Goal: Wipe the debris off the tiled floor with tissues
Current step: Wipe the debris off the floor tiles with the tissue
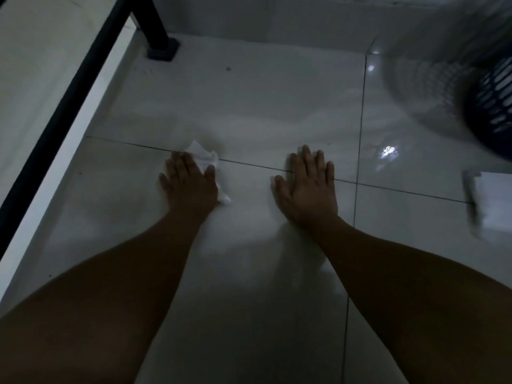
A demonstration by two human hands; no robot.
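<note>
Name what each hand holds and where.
No grip: the left hand presses the middle of a crumpled white tissue; the right hand lies flat on the white tiled floor.

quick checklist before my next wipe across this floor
1. Tissue under left hand: ok, flat fingers press it to the tile.
2. Tissue under right hand: not ok, none shows.
3. Floor clean ahead: not ok, dark speck lies near the black frame leg.
4. Spare tissues: cannot tell, white stack at right is blurred.
5. Basket apart from both hands: ok.
</note>
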